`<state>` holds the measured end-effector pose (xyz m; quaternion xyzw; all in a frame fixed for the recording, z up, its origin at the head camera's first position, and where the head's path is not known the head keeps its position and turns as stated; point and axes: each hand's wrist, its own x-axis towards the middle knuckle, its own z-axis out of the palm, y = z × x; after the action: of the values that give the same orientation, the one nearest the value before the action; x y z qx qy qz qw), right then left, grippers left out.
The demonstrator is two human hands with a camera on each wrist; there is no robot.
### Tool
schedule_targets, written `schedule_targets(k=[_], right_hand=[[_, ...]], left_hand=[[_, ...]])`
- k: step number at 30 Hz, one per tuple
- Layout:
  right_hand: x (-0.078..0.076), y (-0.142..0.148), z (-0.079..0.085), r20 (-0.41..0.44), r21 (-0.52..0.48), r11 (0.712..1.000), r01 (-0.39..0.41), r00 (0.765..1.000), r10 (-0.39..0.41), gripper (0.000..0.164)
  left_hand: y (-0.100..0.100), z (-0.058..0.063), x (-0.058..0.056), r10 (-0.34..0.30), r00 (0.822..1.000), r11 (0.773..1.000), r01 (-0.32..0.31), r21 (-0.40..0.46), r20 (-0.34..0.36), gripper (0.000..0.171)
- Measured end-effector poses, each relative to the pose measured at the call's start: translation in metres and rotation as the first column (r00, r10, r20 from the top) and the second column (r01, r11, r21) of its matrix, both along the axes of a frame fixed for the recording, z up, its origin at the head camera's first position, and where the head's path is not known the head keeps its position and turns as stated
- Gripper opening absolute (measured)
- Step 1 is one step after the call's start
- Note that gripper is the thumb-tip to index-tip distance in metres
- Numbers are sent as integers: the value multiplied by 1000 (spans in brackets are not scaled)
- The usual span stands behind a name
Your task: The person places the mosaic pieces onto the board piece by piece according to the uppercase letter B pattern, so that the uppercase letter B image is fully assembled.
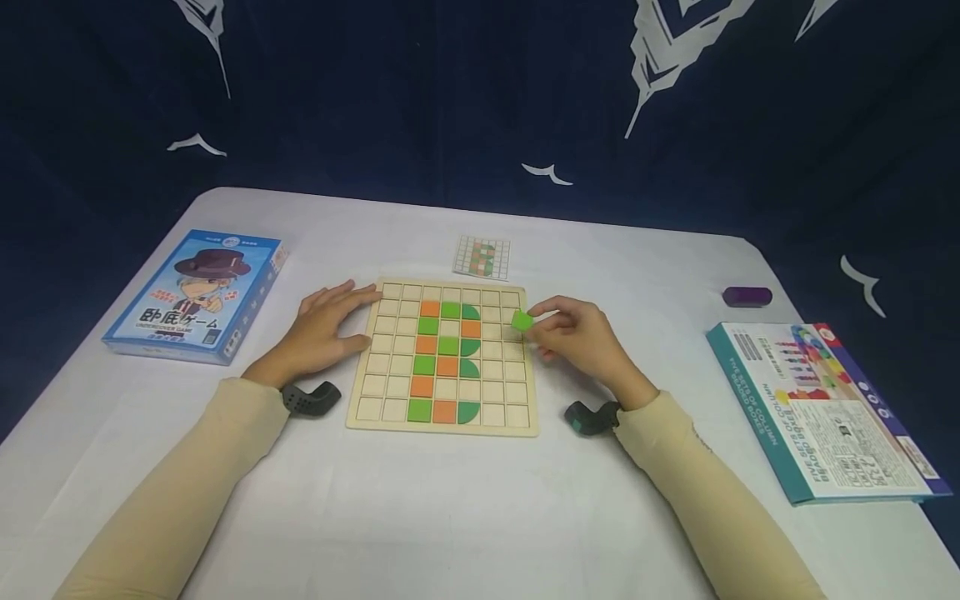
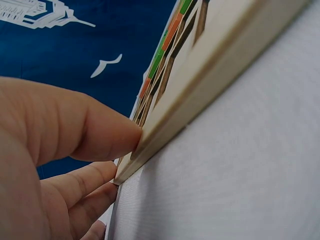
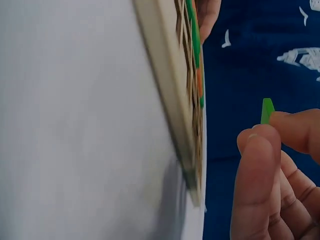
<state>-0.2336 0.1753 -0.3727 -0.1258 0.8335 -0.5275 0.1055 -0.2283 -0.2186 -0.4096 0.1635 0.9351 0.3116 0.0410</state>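
Observation:
A wooden grid board [image 1: 373, 358] lies mid-table, with green and orange square tiles and dark green quarter-round tiles set in its middle columns. Between thumb and fingers, my right hand [image 1: 573, 333] pinches a light green square tile [image 1: 522, 320] over the board's right edge; the right wrist view shows the same tile [image 3: 267, 110] raised above the board. My left hand [image 1: 318, 325] rests at the board's left edge, fingers fairly straight. In the left wrist view its thumb [image 2: 107, 132] touches the board's rim [image 2: 180, 112].
Behind the board lies a small pattern card [image 1: 482, 257] printed with a similar layout. A blue game box [image 1: 195, 292] is at the left. On the right are a white and teal box [image 1: 825, 412] and a purple cylindrical object [image 1: 747, 297].

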Motion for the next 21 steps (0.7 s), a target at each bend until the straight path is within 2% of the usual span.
schedule_targets(k=[8,21], right_hand=[[17,-17,9,16,10,995,-97,995,97,32],[40,-43,5,55,-52,966,-252,965,255,31]], left_hand=[[0,1,1,-5,1000,1000,5,2,-1,71],[0,0,0,-3,1000,1000,3,6,-2,71]])
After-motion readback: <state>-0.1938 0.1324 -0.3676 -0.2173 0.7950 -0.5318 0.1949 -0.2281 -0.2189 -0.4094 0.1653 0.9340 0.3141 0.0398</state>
